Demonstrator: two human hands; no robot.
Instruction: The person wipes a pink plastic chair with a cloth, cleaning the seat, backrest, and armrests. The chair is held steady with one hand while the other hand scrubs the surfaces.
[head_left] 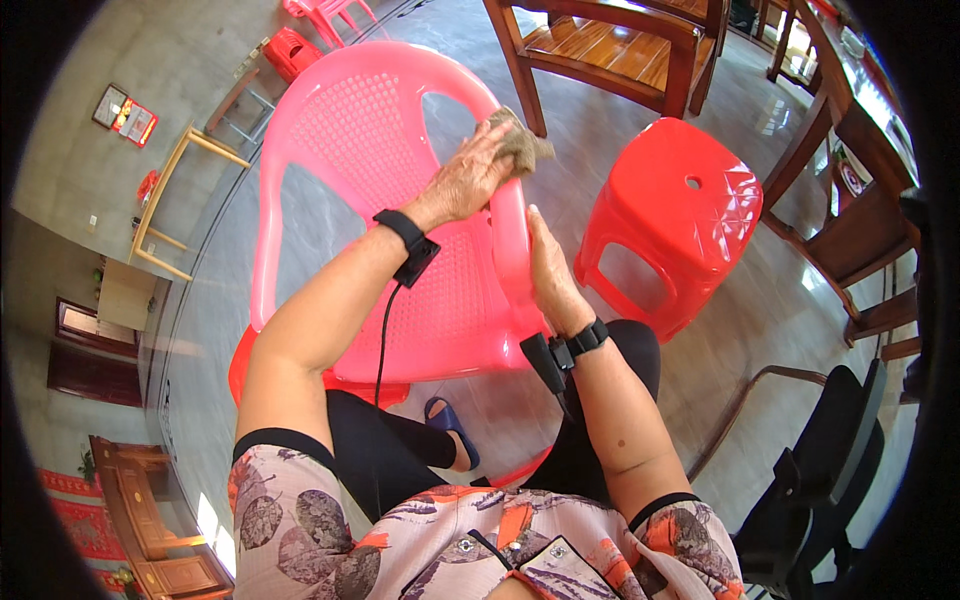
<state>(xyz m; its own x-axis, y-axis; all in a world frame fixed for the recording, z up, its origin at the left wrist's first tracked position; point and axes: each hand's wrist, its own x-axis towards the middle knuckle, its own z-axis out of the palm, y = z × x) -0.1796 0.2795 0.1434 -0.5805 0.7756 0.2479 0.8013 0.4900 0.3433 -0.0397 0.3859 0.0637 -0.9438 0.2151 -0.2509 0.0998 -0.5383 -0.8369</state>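
A pink plastic armchair [440, 290] with a perforated back and seat stands in front of me. My left hand [468, 178] reaches across it and presses a brownish-grey cloth [522, 148] onto the upper part of the chair's right armrest. The fingers lie over the cloth, and the thumb side is partly hidden. Lower down, my right hand [553, 268] rests along the outer side of that same armrest, its fingers stretched out flat. A black strap with a small device sits on each wrist, and a cable hangs from the left one.
A red plastic stool [680, 200] stands close to the right of the armchair. Beyond it are wooden chairs [610, 60] and a dark wooden table. A black chair [810, 480] is at the lower right. Along the left wall leans a pale wooden frame [165, 200].
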